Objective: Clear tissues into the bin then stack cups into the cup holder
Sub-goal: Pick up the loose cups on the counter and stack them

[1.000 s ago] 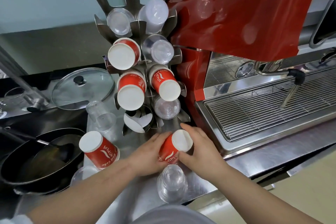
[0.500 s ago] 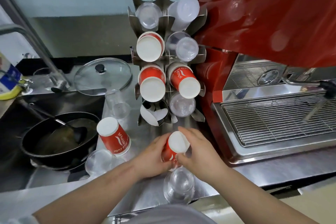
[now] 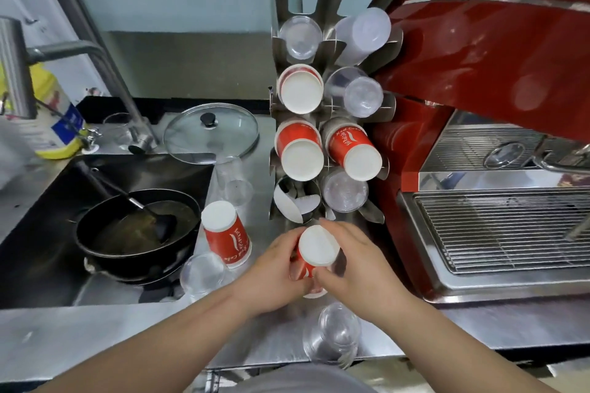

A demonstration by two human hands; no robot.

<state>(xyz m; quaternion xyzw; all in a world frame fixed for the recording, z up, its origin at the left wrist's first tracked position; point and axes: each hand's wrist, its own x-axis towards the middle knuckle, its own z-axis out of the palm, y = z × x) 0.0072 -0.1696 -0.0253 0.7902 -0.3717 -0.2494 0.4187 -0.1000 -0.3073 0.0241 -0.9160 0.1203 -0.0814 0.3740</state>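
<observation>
Espresso machine [image 3: 498,51], red and steel, at right on steel tabletop [image 3: 95,338]; sink [image 3: 41,268] at left, containing black pan [image 3: 134,230] with spatula; cup holder [image 3: 329,112], steel, upright between sink and machine, slots in two columns bearing clear plastic cups and red paper cups bottom-outward, lowest left slot showing only white card pieces; glass lid [image 3: 210,132] lying flat behind sink, left of holder; yellow bottle [image 3: 51,118] at far left beside tap; left hand [image 3: 274,274] and right hand [image 3: 351,268], both curled round held red paper cup [image 3: 314,257], white base facing camera, just below the holder's foot; second red paper cup [image 3: 226,234], inverted on tabletop between sink edge and hands; clear cup [image 3: 335,333] at near tabletop edge under the wrists; clear cup by sink [image 3: 202,273] just beside second red cup; clear cup near lid [image 3: 234,183] left of holder
</observation>
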